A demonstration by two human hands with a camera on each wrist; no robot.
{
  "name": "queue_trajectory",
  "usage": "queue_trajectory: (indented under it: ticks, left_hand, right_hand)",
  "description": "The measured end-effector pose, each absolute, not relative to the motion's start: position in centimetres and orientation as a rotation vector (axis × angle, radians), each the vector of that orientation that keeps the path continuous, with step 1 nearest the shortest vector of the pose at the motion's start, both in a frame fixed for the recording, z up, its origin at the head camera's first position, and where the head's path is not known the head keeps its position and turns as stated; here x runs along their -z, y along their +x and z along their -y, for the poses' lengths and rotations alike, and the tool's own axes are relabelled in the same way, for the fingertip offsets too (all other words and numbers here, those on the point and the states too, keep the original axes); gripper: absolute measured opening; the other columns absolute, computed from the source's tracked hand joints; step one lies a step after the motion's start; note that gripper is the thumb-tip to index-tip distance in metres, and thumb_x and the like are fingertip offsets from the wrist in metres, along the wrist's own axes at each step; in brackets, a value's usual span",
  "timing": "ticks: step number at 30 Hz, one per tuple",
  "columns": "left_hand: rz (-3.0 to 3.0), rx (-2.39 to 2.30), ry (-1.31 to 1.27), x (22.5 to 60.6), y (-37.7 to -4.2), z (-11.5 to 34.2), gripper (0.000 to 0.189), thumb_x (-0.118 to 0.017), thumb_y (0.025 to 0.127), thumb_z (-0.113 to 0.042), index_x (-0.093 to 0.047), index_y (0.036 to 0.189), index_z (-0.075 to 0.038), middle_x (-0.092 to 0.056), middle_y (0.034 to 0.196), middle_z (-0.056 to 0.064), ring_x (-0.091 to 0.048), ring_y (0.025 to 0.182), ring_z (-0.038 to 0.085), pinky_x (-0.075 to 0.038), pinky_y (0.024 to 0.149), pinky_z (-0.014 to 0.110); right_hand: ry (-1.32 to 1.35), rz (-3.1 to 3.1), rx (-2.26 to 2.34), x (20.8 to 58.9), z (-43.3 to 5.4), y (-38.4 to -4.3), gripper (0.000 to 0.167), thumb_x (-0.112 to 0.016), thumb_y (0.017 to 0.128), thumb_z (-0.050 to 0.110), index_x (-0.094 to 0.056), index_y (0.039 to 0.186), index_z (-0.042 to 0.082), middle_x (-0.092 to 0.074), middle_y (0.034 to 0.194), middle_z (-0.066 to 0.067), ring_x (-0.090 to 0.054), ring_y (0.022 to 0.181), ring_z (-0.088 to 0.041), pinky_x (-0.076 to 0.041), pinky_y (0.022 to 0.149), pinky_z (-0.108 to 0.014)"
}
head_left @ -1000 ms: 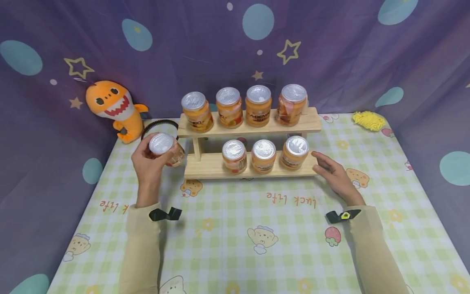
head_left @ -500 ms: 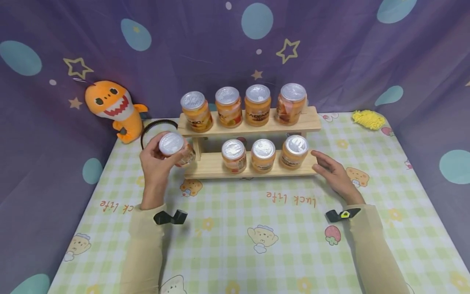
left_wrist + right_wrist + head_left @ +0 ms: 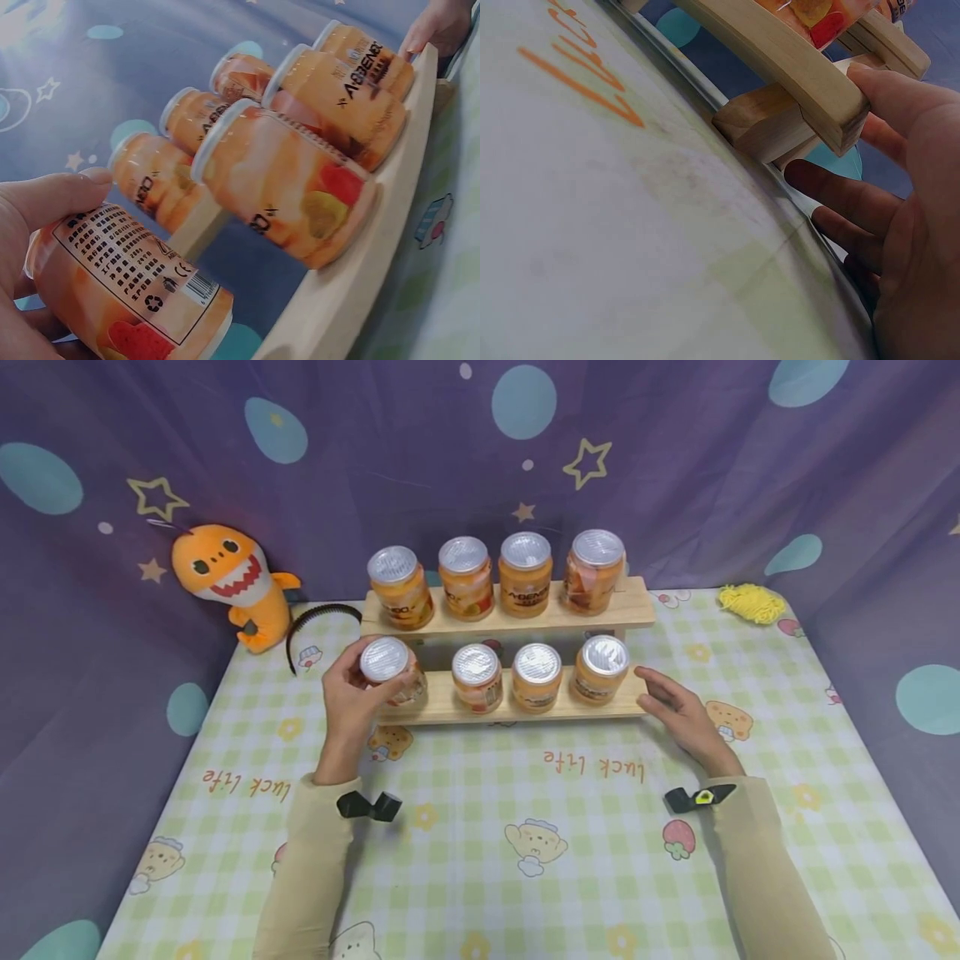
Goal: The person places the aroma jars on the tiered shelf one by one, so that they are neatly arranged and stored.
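Observation:
My left hand (image 3: 348, 710) grips an orange jar with a silvery lid (image 3: 386, 660), over the left end of the lower shelf board. In the left wrist view that jar (image 3: 135, 285) shows a printed text label and barcode, and tilts in the camera's view. Three similar jars (image 3: 537, 677) stand on the lower board of the two-tier wooden rack (image 3: 435, 717). Several more (image 3: 465, 578) line the upper board. At the rack's right end is my right hand (image 3: 686, 718), fingers extended; in the right wrist view its thumb (image 3: 877, 82) rests at the board's end.
An orange shark plush (image 3: 240, 585) leans at the back left beside a black toothed headband (image 3: 315, 614). Yellow yarn (image 3: 752, 603) lies at the back right. A checked cloth (image 3: 480, 893) covers the table, with a purple curtain (image 3: 420, 452) behind.
My left hand has carried the jar rightward, from beside the rack to over the lower board's left end. The right hand has stayed at the rack's right end.

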State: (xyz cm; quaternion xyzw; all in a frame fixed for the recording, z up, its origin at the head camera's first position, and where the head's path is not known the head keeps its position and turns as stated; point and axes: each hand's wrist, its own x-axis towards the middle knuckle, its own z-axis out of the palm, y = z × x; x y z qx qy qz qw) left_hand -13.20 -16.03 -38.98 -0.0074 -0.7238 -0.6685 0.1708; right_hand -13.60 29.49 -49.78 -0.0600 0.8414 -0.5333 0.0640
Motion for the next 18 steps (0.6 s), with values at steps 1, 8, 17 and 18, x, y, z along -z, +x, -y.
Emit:
queue_trajectory:
  ticks: [1, 8, 17, 18]
  left_hand:
    - [2.067, 1.897, -0.023, 39.1, -13.2, 15.9, 0.056, -0.082, 0.07, 0.011, -0.064, 0.123, 0.003, -0.068, 0.105, -0.009, -0.063, 0.096, 0.009, -0.051, 0.08, 0.016]
    - [2.123, 1.906, -0.016, 40.1, -13.6, 15.3, 0.058, -0.082, 0.073, 0.008, -0.063, 0.127, 0.002, -0.066, 0.109, -0.009, -0.062, 0.101, 0.009, -0.051, 0.084, 0.016]
    - [2.152, 1.93, 0.043, 40.9, -13.7, 14.8, 0.062, -0.081, 0.074, 0.008, -0.06, 0.131, 0.001, -0.064, 0.116, 0.001, -0.061, 0.102, 0.007, -0.05, 0.084, 0.016]
    - [2.154, 1.932, 0.045, 40.9, -13.7, 14.8, 0.062, -0.081, 0.074, 0.008, -0.06, 0.131, 0.0, -0.064, 0.116, 0.002, -0.061, 0.102, 0.007, -0.05, 0.084, 0.016]
  right_hand:
    - [-0.184, -2.538, 1.616, 49.8, -29.5, -13.6, 0.055, -0.056, 0.103, 0.032, -0.042, 0.153, 0.014, -0.042, 0.159, -0.013, -0.044, 0.125, 0.013, -0.035, 0.098, -0.004]
    - [-0.186, -2.539, 1.619, 49.8, -29.4, -13.6, 0.055, -0.056, 0.103, 0.032, -0.042, 0.153, 0.015, -0.042, 0.158, -0.013, -0.042, 0.118, 0.02, -0.035, 0.097, -0.003]
    - [-0.194, -2.538, 1.633, 49.9, -29.4, -13.6, 0.054, -0.056, 0.103, 0.031, -0.043, 0.152, 0.013, -0.042, 0.158, -0.015, -0.044, 0.117, 0.021, -0.036, 0.097, -0.003]
    - [-0.193, -2.539, 1.632, 49.9, -29.4, -13.6, 0.054, -0.056, 0.103, 0.031, -0.043, 0.152, 0.013, -0.042, 0.158, -0.015, -0.044, 0.117, 0.021, -0.036, 0.097, -0.003]
